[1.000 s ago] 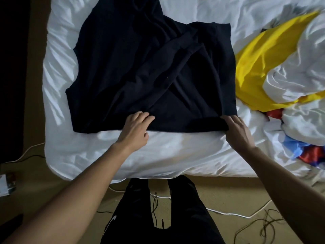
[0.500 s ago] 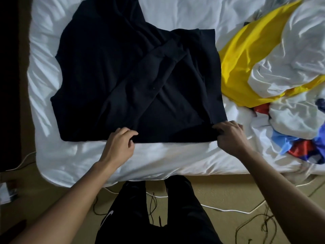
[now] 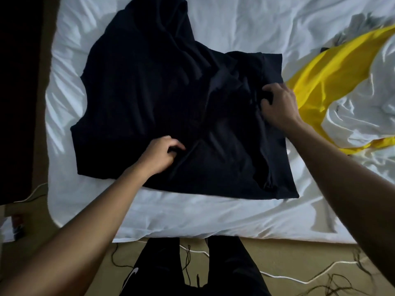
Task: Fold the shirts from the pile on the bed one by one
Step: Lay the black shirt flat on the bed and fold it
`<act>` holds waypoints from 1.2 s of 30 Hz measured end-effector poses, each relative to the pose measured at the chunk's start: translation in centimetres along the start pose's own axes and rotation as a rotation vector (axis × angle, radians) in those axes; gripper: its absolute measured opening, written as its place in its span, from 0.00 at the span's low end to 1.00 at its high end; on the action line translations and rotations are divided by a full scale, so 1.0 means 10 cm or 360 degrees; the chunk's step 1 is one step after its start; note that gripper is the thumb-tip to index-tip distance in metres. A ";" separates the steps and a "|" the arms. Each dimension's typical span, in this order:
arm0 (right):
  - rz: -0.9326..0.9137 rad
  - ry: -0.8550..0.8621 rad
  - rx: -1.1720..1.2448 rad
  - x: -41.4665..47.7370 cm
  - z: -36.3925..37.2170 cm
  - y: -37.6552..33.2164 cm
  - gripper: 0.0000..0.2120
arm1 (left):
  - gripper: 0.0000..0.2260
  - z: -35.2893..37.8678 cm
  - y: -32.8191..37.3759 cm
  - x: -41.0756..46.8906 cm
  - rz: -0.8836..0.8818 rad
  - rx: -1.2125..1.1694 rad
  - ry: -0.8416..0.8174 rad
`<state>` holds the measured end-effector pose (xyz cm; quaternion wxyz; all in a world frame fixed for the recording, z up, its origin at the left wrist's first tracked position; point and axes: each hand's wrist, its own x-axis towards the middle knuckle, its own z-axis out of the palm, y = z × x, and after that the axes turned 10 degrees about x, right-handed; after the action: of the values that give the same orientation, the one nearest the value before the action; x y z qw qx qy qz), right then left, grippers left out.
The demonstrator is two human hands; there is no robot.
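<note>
A black shirt (image 3: 149,92) lies spread on the white sheet of the bed (image 3: 235,28), rumpled and partly doubled over on itself. Its lower hem runs near the bed's near edge and its upper part reaches towards the top of the view. Both hands are on it.

The left hand (image 3: 159,155) sits on the lower middle of the shirt, a little above the hem. Its fingers (image 3: 173,143) are curled together and bunch a fold of the dark cloth under them, with creases running out from the grip. The right hand (image 3: 282,107) is further up, at the shirt's right side just inside its right edge. Its fingers (image 3: 270,89) are curled inward and pinch a gather of the cloth. The stretch of shirt between the two hands is creased along a slanting line. The right lower corner of the shirt lies flat on the sheet below the right forearm.

Just right of the right hand, a yellow shirt (image 3: 333,71) lies on the bed, its edge close to the black one. A crumpled white garment (image 3: 363,116) lies over it. The person stands at the near edge of the bed in black trousers (image 3: 192,274), and thin cables (image 3: 288,278) trail over the floor (image 3: 299,251).
</note>
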<state>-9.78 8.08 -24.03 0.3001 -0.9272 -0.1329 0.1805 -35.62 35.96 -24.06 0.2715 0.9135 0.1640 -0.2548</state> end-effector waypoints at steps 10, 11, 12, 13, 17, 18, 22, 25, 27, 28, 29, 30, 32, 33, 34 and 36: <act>-0.0045 -0.0188 -0.0118 1.15 -0.15 -0.02 0.32 | 0.09 -1.02 -0.47 1.06 -0.0370 -0.0169 0.0803; -0.0044 -0.0260 -0.0166 1.24 -0.15 0.01 0.31 | 0.10 -1.15 -0.60 1.25 -0.0447 -0.0083 0.0835; -0.0040 -0.0324 -0.0223 1.32 -0.16 0.03 0.30 | 0.12 -1.28 -0.73 1.42 -0.0533 0.0005 0.0843; -0.0040 -0.0369 -0.0253 1.39 -0.17 0.04 0.30 | 0.14 -1.41 -0.83 1.57 -0.0611 0.0101 0.0845; -0.0008 -0.0340 -0.0160 1.56 -0.18 0.11 0.18 | 0.24 -1.84 -1.14 1.97 -0.0853 0.0270 0.0835; 0.0005 -0.0315 -0.0121 1.59 -0.18 0.14 0.16 | 0.25 -1.91 -1.21 2.03 -0.0933 0.0223 0.0789; 0.0181 -0.0145 0.0076 1.64 -0.28 0.26 0.14 | 0.16 -2.01 -1.41 2.08 -0.0975 -0.0097 0.0616; 0.0378 0.0159 0.0191 1.63 -0.42 0.34 0.15 | 0.10 -2.02 -1.52 1.98 -0.0972 -0.0185 0.0907; 0.0460 0.0270 0.0191 1.57 -0.44 0.39 0.17 | 0.08 -2.00 -1.56 1.95 -0.1055 -0.0103 0.0952; 0.0478 0.0279 0.0230 1.55 -0.42 0.40 0.17 | 0.09 -1.99 -1.55 1.95 -0.1108 -0.0031 0.0911; 0.0493 0.0269 0.0282 1.54 -0.40 0.40 0.18 | 0.11 -1.96 -1.51 1.96 -0.1147 0.0054 0.0864; 0.0516 0.0255 0.0339 1.55 -0.37 0.40 0.19 | 0.14 -1.95 -1.45 1.97 -0.1143 0.0151 0.0849; 0.0656 0.0249 0.0548 1.57 -0.32 0.42 0.25 | 0.19 -1.89 -1.28 2.00 -0.0948 0.0362 0.0938; 0.0734 0.0247 0.0699 1.58 -0.31 0.42 0.28 | 0.22 -1.85 -1.17 2.02 -0.0767 0.0446 0.1009; 0.0797 0.0231 0.0858 1.59 -0.32 0.41 0.28 | 0.24 -1.82 -1.03 2.05 -0.0567 0.0503 0.1064; 0.0869 0.0112 0.1092 1.57 -0.34 0.40 0.22 | 0.25 -1.73 -0.69 2.17 -0.0167 0.0569 0.1070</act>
<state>6.32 8.80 -27.83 0.5363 -0.7805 0.1951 0.2553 -14.40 54.99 -26.42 0.0254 0.9694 0.2434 0.0209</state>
